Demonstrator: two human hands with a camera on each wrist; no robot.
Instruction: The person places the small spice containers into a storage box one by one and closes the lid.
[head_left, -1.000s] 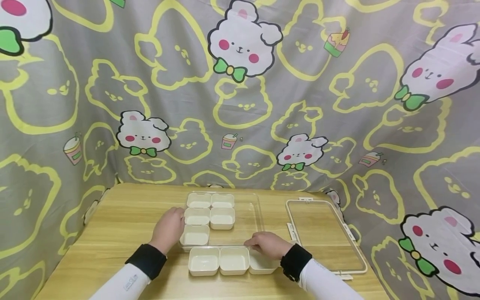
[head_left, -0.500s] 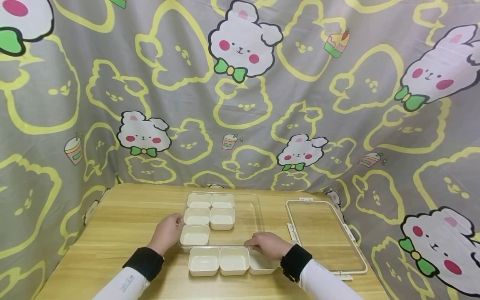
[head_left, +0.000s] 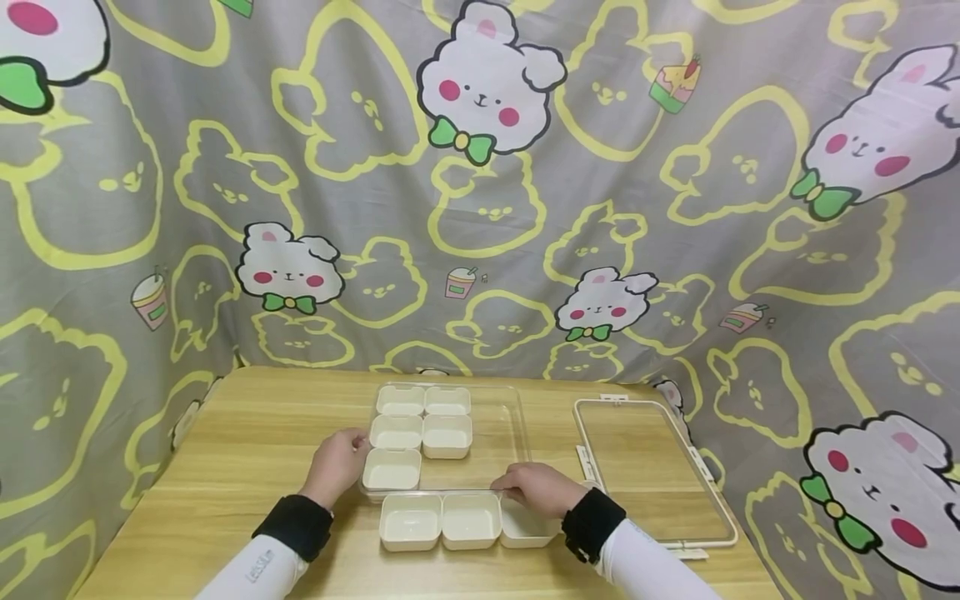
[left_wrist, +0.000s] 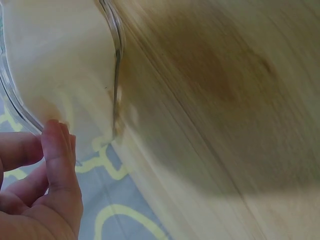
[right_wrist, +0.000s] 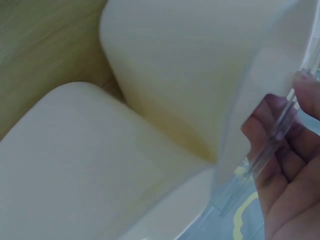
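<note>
A clear plastic storage box lies on the table with several cream containers in its left part. My left hand is at the box's left wall; in the left wrist view, the thumb and fingers pinch its rim. My right hand grips the front rim, and the right wrist view shows thumb and fingers on either side of the clear wall. Outside the box, along its front, stand three more cream containers, the rightmost one partly hidden under my right hand.
To the right lies a clear lid with a cream frame and side clips. A grey curtain with a cartoon print hangs behind the wooden table. Bare table stretches left of the box.
My left hand has slid slightly down the box's left side, toward the front, and its fingers look less curled. The right hand, box and containers have stayed in place.
</note>
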